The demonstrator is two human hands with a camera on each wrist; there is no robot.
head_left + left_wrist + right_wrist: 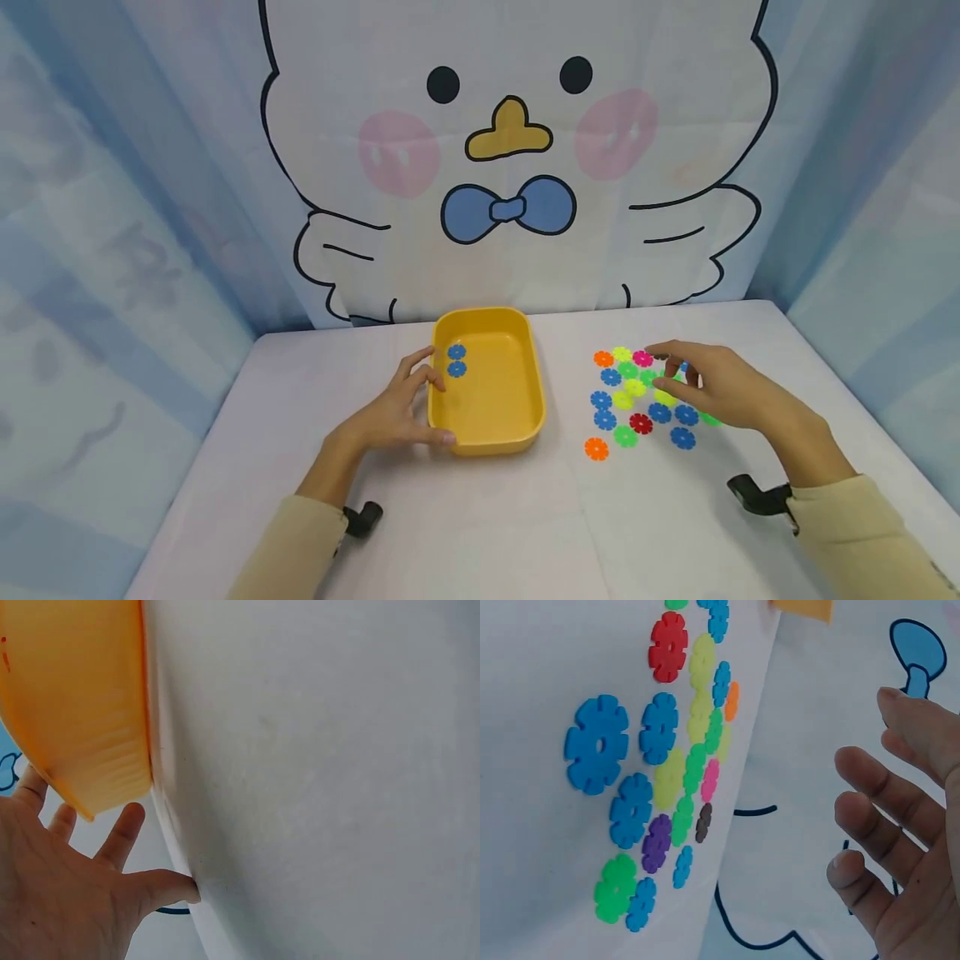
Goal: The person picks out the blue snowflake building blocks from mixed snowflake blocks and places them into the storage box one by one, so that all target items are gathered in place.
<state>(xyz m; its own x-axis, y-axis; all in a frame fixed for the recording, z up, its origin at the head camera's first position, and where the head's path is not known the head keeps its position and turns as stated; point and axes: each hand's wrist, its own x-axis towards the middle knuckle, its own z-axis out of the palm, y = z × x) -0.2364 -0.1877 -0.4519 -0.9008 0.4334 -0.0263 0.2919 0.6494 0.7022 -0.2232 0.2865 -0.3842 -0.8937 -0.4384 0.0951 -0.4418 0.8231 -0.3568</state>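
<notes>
Right hand (pixel 712 379) hangs over the right side of the scattered notched discs (pixel 634 387), thumb and forefinger tips apart, nothing seen between them. Left hand (pixel 397 412) at the left side of the yellow tray (pixel 495 375), fingers spread along its rim (steadying it, I'd guess; pressure can't be told). Two blue discs (pixel 457 368) lie inside, near the tray's left wall; the scattered ones, mixed colours, lie flat on the worktop (pixel 487 517) to its right. Step in hand, as I read it: reaching for a disc, perhaps another blue. Next move likely calls for lowering the fingertips and pinching one thin edge without dragging close neighbours.
</notes>
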